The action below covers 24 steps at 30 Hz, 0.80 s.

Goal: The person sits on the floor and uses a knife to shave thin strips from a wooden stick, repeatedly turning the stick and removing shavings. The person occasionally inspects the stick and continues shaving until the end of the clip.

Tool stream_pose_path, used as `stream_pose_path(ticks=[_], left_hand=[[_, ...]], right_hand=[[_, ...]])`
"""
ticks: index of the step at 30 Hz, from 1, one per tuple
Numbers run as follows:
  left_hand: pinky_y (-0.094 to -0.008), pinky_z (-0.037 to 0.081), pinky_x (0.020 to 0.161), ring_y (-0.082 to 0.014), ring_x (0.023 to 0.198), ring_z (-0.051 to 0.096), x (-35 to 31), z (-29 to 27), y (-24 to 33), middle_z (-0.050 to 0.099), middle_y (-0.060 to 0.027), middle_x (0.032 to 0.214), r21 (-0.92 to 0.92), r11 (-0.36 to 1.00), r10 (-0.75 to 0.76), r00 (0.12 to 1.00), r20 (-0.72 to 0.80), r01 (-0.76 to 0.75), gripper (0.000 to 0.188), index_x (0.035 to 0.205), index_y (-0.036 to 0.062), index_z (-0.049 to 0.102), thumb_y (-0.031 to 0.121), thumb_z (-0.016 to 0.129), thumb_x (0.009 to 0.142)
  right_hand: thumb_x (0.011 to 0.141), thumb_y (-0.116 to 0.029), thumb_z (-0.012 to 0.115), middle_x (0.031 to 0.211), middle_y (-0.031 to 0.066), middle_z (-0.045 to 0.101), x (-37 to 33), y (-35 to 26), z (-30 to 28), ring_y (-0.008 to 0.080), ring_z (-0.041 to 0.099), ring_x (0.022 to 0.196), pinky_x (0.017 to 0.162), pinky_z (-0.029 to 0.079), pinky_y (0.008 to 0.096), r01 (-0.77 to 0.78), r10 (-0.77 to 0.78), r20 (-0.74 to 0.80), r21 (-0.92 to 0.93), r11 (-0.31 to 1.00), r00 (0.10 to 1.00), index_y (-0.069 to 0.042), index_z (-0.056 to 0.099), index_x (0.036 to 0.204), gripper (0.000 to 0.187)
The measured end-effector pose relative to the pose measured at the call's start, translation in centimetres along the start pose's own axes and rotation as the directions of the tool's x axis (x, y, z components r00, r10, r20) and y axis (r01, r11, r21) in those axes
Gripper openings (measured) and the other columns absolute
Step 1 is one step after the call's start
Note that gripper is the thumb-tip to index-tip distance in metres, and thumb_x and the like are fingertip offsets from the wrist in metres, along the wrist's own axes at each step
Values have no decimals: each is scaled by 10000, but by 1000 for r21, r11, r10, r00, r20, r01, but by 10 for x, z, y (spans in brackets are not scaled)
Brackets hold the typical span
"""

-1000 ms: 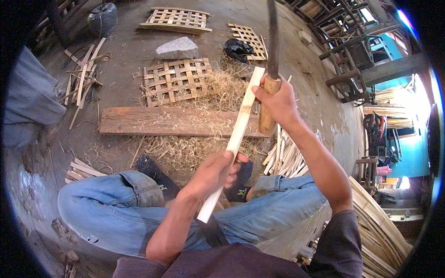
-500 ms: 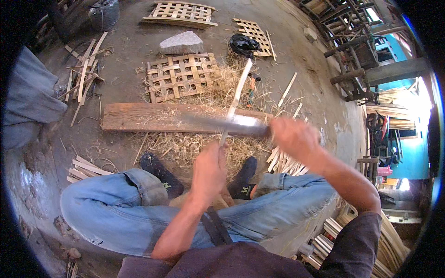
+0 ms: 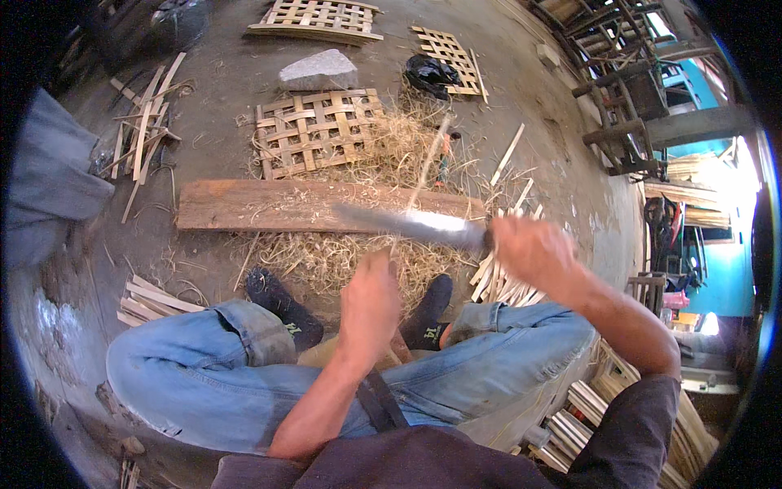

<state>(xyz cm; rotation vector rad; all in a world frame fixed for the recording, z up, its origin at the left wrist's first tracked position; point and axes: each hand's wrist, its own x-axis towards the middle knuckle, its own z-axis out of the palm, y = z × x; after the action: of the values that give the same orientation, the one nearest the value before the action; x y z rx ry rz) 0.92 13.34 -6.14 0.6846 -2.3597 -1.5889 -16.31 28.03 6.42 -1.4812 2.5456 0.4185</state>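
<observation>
My right hand grips the handle of a large knife, its broad blade pointing left. In my closed left hand is the near end of a thin, pale bamboo strip, which slants up and away from me. The blade crosses the strip just beyond my left fingers; whether it touches cannot be made out in the blur. Behind the knife, a thick wooden plank lies crosswise on the floor, sprinkled with shavings.
Curly shavings surround the plank. Beyond it lie a woven bamboo panel, a grey stone and a black plastic bag. Loose strips lie at the left. Wooden frames stand at the right; bundled strips lie beside my right leg.
The knife and my right hand have shifted slightly right and toward me. The strip has tilted a little to the right, still held in my left hand.
</observation>
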Motion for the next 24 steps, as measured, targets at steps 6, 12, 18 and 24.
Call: stream_pose_path(ticks=[6,12,18,24], left_hand=[[-464,479,590,-374,701,616,3,2,-4,582,-199,837,-21,995,99,995,0,-99,224,1011,-2,539,190,426,997],[-236,386,465,-69,523,504,9,-20,13,487,16,637,-601,615,-140,822,553,510,378,955,28,574,341,375,1026],[-219,354,447,-72,478,422,9,-25,9,446,35,627,-661,481,-102,786,610,576,379,892,61,541,370,364,1023],[-212,335,426,-64,445,388,7,-30,14,409,40,615,-648,408,-96,736,670,643,349,875,83,510,361,363,1025]], right_hand=[[814,-130,572,769,178,618,-2,6,3,389,639,668,568,506,498,61,-61,-21,22,998,998,-22,485,909,167],[861,-157,527,753,146,611,13,42,9,375,643,685,614,528,502,-166,170,-212,36,985,962,-49,504,926,128],[850,-125,520,769,187,622,-8,2,31,375,658,698,618,534,494,-82,70,92,134,988,993,-30,510,943,134],[834,-120,513,720,197,628,-2,4,16,383,661,672,562,529,486,-47,46,25,47,998,999,-27,534,897,114]])
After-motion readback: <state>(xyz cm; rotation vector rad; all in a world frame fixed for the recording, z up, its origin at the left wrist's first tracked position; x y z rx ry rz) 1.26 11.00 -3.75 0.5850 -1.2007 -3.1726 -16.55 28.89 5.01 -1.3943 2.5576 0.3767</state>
